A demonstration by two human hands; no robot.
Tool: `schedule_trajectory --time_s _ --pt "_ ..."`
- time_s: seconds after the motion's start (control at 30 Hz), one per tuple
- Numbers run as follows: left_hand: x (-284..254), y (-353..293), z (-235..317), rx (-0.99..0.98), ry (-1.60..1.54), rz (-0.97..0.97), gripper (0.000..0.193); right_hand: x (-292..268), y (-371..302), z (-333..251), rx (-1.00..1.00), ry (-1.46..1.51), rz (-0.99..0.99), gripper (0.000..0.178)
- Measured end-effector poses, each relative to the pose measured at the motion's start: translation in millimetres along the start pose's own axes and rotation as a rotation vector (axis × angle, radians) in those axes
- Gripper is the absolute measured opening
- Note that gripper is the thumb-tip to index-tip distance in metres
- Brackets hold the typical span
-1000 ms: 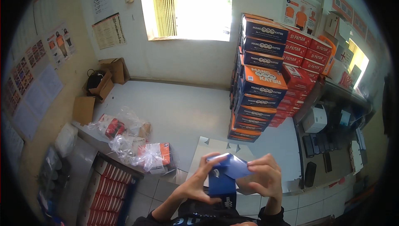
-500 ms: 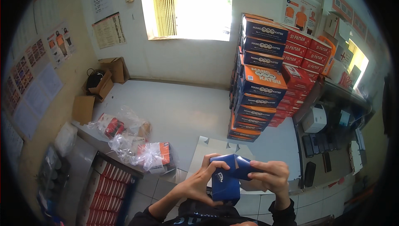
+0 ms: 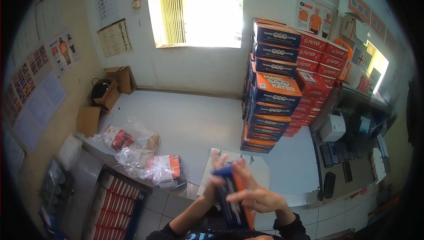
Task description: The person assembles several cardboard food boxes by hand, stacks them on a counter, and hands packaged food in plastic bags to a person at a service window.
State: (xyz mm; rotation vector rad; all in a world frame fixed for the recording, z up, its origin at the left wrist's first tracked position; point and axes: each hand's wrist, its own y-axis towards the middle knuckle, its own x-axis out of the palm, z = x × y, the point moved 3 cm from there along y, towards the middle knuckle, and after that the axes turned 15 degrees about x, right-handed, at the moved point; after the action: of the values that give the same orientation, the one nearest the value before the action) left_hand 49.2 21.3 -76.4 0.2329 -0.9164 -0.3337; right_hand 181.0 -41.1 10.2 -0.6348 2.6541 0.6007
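A small blue and orange carton (image 3: 232,209) stands tilted between my two hands in front of my body, blurred by motion. My left hand (image 3: 213,181) is closed round its left side near the top. On the right side, my right hand (image 3: 258,196) presses its fingers across the carton. Just beyond the hands, a flat pale carton sheet (image 3: 261,167) lies on the table edge, partly covered by them. Which panel of the carton faces up is too smeared to tell.
Tall stacks of blue-orange boxes (image 3: 274,96) and red boxes (image 3: 316,57) rise at the back right of the white table (image 3: 194,121). Clear plastic bags with packs (image 3: 163,167) lie at the left front. Open brown cartons (image 3: 88,118) and a tray of red-white boxes (image 3: 117,204) stand left.
The carton has been turned from its plain blue side and lid to show orange along its right. My right hand has come down and left, from the lid onto the carton's side.
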Motion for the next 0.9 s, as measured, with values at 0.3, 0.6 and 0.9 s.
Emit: schedule_trajectory --time_s 0.3,0.6,0.9 --pt "-36 -26 -26 -0.452 -0.103 0.403 0.071 6 -18 52 0.371 -0.395 0.286 0.025" --pt "-10 -15 -20 -0.478 -0.318 0.188 0.08 2 -15 49 0.433 0.179 0.381 0.07" --pt "-33 -20 -21 -0.328 -0.267 0.329 0.081 28 -9 33 0.274 -0.564 0.328 0.059"
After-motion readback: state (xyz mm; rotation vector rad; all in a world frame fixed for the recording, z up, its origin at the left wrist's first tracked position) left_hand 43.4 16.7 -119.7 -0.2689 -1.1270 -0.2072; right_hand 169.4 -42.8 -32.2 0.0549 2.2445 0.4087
